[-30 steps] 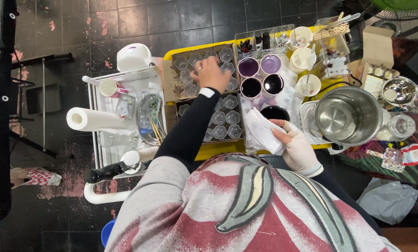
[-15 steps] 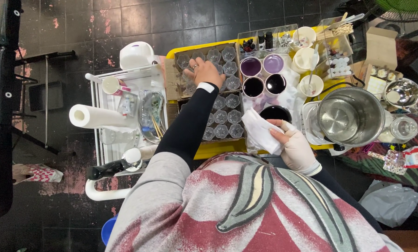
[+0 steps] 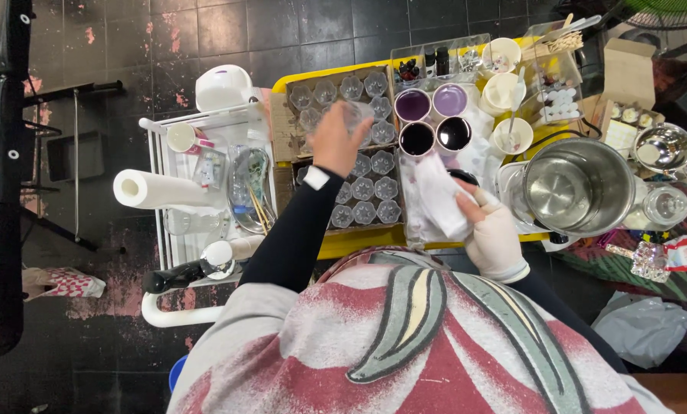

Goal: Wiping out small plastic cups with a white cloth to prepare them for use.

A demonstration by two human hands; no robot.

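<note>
My left hand, in a black sleeve, holds a small clear glass cup lifted above a cardboard tray filled with several such cups. My right hand, in a white glove, grips a crumpled white cloth over the yellow table. Just beyond the cloth stand cups of dark and purple liquid.
A large steel pot sits right of my gloved hand, with white cups and a small steel bowl behind it. To the left, a white trolley carries a paper towel roll and tools.
My left hand closed on one clear cup in the tray and has lifted it out, drawing back toward me. My right hand raised the white cloth slightly.
</note>
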